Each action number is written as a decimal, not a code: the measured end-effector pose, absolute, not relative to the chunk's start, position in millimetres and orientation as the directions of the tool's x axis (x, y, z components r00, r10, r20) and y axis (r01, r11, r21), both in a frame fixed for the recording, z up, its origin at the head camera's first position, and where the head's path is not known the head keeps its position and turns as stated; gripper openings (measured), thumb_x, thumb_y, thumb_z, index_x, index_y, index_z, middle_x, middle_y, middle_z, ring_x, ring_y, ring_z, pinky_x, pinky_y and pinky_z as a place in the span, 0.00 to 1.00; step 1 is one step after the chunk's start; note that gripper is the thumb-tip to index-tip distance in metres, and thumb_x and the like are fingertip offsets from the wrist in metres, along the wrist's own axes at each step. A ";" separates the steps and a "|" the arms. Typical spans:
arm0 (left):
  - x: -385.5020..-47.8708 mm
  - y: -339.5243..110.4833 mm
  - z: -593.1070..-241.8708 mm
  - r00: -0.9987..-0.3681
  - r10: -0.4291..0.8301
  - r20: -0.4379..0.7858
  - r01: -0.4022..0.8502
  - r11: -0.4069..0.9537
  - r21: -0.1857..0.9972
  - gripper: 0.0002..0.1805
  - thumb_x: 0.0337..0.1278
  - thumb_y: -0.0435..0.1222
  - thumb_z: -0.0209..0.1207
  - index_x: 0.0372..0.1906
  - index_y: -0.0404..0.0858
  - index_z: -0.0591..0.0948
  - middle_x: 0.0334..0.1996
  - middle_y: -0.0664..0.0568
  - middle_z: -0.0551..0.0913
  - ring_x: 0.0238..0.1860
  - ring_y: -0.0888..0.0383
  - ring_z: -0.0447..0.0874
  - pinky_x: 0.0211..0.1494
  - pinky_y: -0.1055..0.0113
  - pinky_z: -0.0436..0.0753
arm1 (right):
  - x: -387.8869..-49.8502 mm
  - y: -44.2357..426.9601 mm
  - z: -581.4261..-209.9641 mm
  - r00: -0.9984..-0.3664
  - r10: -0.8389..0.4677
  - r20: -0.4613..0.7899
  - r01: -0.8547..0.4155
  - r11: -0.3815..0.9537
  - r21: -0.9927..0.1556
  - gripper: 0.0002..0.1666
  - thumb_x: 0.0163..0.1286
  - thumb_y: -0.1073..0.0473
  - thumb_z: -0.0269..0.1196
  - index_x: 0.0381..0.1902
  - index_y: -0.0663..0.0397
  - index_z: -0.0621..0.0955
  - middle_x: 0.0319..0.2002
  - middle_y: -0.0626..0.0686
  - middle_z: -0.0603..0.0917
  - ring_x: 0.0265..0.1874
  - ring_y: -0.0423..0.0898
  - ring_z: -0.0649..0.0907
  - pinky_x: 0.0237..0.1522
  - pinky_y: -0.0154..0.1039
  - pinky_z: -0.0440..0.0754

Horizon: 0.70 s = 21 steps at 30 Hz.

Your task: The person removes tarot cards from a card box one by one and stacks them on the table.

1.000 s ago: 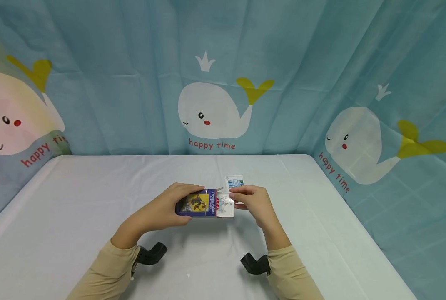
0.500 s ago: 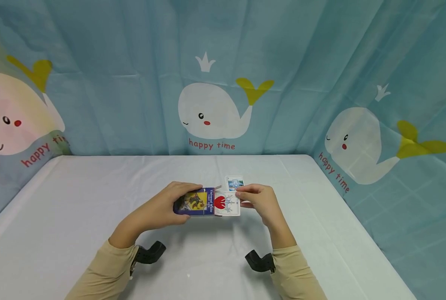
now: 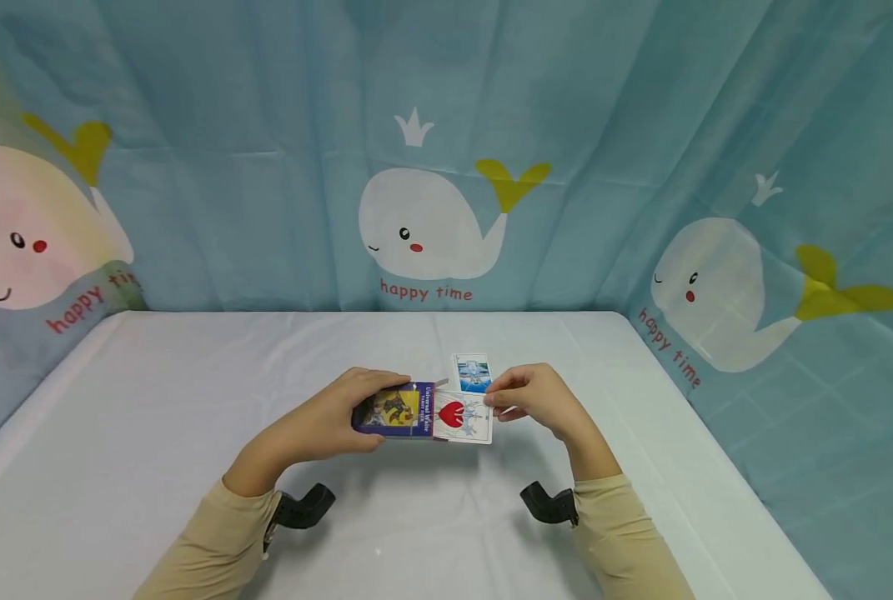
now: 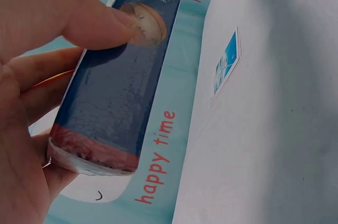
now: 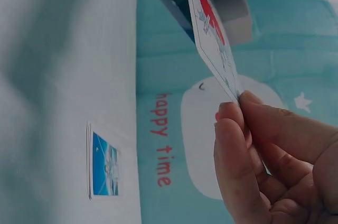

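My left hand (image 3: 326, 421) grips a blue tarot card box (image 3: 397, 410), thumb on one narrow side in the left wrist view, its open end facing right. A card with a red heart (image 3: 461, 417) sticks out of that end. Thumb and fingers of my right hand (image 3: 539, 402) pinch the card's outer corner; in the right wrist view the heart card (image 5: 214, 34) slants between the box (image 5: 227, 2) and my right hand (image 5: 274, 166). Behind the heart card a blue-pictured card (image 3: 474, 372) lies on the table, and it also shows in the left wrist view (image 4: 227, 63).
The table (image 3: 191, 358) has a white cloth. Light blue curtains (image 3: 266, 208) with whale prints hang behind it and along both sides. Black wrist mounts (image 3: 305, 507) are strapped at both sleeves.
My right hand has moved to the right, drawing the heart card farther out of the box, so the whole heart shows. More of the blue-pictured card is visible. My left hand has hardly moved.
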State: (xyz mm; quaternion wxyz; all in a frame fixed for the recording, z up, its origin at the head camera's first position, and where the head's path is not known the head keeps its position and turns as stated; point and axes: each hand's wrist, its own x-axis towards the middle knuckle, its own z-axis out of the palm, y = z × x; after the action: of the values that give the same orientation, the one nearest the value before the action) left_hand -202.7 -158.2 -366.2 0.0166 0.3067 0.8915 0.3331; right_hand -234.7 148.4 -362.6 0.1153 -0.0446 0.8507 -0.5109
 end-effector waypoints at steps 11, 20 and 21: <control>-202.7 -158.3 -366.4 -0.814 0.556 0.169 0.534 0.599 0.596 0.39 0.47 0.31 0.68 0.70 0.44 0.72 0.66 0.48 0.74 0.64 0.49 0.69 0.61 0.52 0.75 | -235.0 159.2 -358.7 -0.951 -0.257 -0.170 0.028 0.480 -0.877 0.10 0.61 0.61 0.71 0.36 0.65 0.87 0.28 0.54 0.87 0.24 0.44 0.85 0.36 0.43 0.87; -204.5 -160.2 -368.2 -0.815 0.550 0.183 0.537 0.597 0.596 0.40 0.47 0.31 0.68 0.70 0.44 0.72 0.66 0.48 0.75 0.64 0.49 0.70 0.59 0.54 0.76 | -235.7 163.9 -357.1 -0.944 -0.278 -0.176 0.016 0.494 -0.869 0.10 0.61 0.61 0.71 0.35 0.65 0.87 0.28 0.54 0.88 0.24 0.44 0.85 0.37 0.46 0.87; -204.7 -160.3 -368.2 -0.815 0.549 0.183 0.536 0.598 0.596 0.40 0.46 0.31 0.68 0.70 0.44 0.72 0.65 0.48 0.75 0.64 0.49 0.70 0.59 0.54 0.76 | -235.6 164.4 -357.0 -0.941 -0.287 -0.180 0.014 0.497 -0.868 0.10 0.62 0.61 0.71 0.36 0.65 0.87 0.28 0.54 0.88 0.24 0.44 0.85 0.37 0.46 0.87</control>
State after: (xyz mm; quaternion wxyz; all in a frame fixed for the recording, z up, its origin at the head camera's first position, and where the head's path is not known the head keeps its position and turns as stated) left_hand -204.7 -160.3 -368.2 0.0098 0.3037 0.8937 0.3300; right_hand -235.6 164.4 -357.0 0.1523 -0.0801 0.8516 -0.4952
